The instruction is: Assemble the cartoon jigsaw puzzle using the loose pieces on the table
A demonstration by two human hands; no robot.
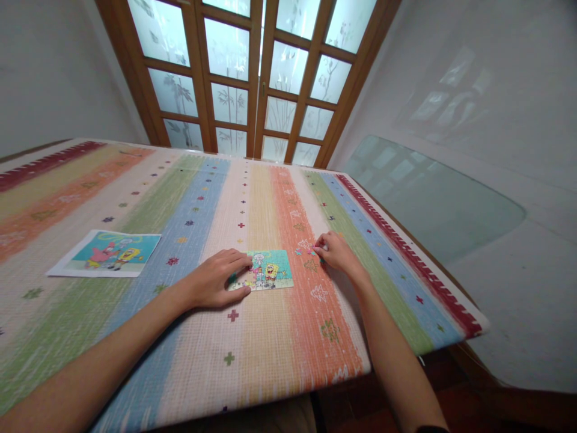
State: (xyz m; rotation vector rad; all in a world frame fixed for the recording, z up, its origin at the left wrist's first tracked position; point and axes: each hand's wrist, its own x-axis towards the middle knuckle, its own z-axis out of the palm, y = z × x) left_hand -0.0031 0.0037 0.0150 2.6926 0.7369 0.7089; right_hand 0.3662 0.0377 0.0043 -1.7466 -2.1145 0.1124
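Observation:
A small cartoon jigsaw puzzle (pixel 276 270), largely assembled, lies flat on the striped tablecloth. My left hand (pixel 219 279) rests over its left end, thumb and fingers apart, touching the puzzle and covering part of it. Just right of the puzzle, several loose puzzle pieces (pixel 299 252) lie on the orange stripe. Above them my right hand (pixel 336 252) is closed in a pinch, with a small pinkish puzzle piece (pixel 314 248) at its fingertips, partly hidden.
A printed reference picture (pixel 121 255) of the same cartoon lies to the left, its edges slightly curled. The striped tablecloth (pixel 265 349) covers the table, whose front edge is close to me. Wooden glass doors (pixel 255 78) stand behind; a wall (pixel 532 270) runs along the right.

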